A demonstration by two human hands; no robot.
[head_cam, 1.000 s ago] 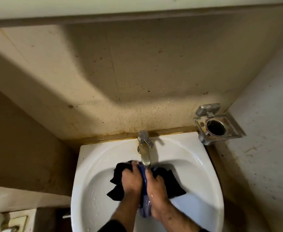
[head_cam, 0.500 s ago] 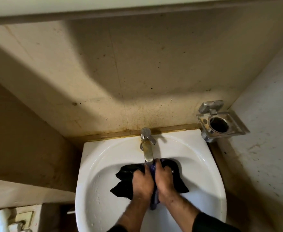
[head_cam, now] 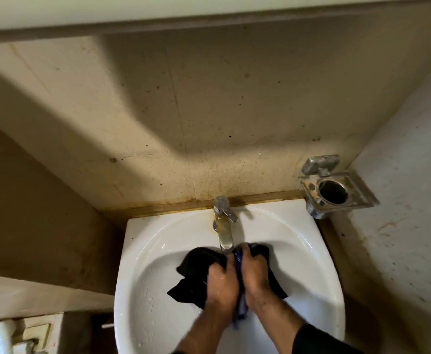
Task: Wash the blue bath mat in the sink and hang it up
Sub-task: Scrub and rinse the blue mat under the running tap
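Mat (head_cam: 196,279) bunched between left hand (head_cam: 220,284) and right hand (head_cam: 256,272), both gripping; hands have slid forward under tap (head_cam: 224,233) since before. Scrubbing continues, hanging pending.

Sink (head_cam: 153,241): glossy white ceramic, beaded with droplets. Tap (head_cam: 223,226): polished metal, dulled by yellowish scale. Bath mat (head_cam: 196,274): soft, wet cloth, dark with a blue fold. Wall holder (head_cam: 334,186): tarnished chrome metal. Wall (head_cam: 209,111): matt, stained, speckled.
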